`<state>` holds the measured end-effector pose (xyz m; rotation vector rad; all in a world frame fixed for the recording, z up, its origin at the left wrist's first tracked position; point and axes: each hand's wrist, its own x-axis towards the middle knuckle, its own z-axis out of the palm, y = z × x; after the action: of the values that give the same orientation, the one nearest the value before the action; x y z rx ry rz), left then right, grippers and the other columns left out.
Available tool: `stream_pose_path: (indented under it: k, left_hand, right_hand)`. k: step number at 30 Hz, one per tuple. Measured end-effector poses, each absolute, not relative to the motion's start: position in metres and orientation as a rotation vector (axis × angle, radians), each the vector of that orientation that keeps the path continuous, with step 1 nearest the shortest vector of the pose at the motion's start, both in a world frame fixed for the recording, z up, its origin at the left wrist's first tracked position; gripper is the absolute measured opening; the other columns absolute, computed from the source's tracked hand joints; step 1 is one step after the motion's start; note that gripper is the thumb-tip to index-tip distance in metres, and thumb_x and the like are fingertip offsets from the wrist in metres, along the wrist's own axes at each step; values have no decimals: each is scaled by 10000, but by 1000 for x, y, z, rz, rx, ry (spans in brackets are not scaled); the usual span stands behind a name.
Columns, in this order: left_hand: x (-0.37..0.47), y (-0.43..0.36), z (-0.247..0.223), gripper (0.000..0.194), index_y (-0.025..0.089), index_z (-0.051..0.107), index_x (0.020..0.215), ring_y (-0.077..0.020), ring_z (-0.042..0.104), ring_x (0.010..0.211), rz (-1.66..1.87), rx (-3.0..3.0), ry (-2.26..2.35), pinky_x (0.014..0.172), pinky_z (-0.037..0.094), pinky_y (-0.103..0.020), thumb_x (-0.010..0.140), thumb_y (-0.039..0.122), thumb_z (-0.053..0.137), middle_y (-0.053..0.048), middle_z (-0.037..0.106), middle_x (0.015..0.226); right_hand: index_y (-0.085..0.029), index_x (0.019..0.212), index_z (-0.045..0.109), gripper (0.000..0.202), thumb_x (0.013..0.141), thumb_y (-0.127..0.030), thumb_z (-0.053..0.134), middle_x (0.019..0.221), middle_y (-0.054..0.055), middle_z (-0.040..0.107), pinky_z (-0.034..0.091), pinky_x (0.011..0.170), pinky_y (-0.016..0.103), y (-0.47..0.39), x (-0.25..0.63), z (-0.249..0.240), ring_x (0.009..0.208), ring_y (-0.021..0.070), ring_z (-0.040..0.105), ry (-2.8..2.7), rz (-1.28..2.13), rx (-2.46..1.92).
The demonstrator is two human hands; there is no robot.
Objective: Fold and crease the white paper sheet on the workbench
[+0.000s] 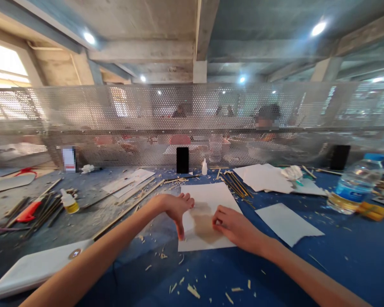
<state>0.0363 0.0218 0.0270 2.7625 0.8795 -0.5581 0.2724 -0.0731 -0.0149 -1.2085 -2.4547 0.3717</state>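
Note:
A white sheet of paper (pixel 208 196) lies on the blue table in front of me, with a shadow across its middle. My left hand (pixel 178 209) rests at the sheet's left edge, thumb and fingers spread apart, holding nothing. Over the right part of the sheet is my right hand (pixel 227 222), its fingers curled together; whatever they may hold is too small to make out. Behind the sheet stand a small white bottle (pixel 204 166) and a black phone (pixel 182 160).
Thin sticks (pixel 237 184) and white papers (pixel 264 178) lie right of the sheet, near a water bottle (pixel 355 183). To the left are a glue bottle (pixel 69 201), a red-handled tool (pixel 29 212) and a white device (pixel 38 266). A perforated metal screen (pixel 141 123) runs behind.

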Motion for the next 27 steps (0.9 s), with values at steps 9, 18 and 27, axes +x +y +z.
stream_pose_path:
  k: [9, 18, 27]
  left_hand:
    - [35, 24, 24, 1147, 200, 444, 1325, -428, 409, 1246, -542, 2751, 881, 981, 410, -481, 364, 717, 795, -171, 465, 1359]
    - [37, 21, 28, 1128, 177, 456, 1307, -423, 398, 1254, -562, 2747, 893, 993, 405, -462, 369, 704, 796, -183, 456, 1361]
    - [35, 24, 25, 1146, 245, 443, 1339, -432, 404, 1247, -547, 2726, 888, 975, 410, -489, 352, 707, 798, -143, 470, 1360]
  right_hand:
    - [-206, 914, 617, 85, 940, -238, 542, 947, 24, 584, 453, 754, 270, -67, 278, -22, 854, 160, 584, -2424, 466, -1168]
    - [-207, 902, 617, 58, 919, -246, 577, 956, 14, 587, 450, 729, 245, -72, 272, -18, 813, 141, 582, -2409, 635, -1148]
    - [-207, 911, 608, 78, 935, -250, 548, 961, 22, 577, 451, 731, 258, -70, 276, -20, 834, 150, 581, -2431, 551, -1164]
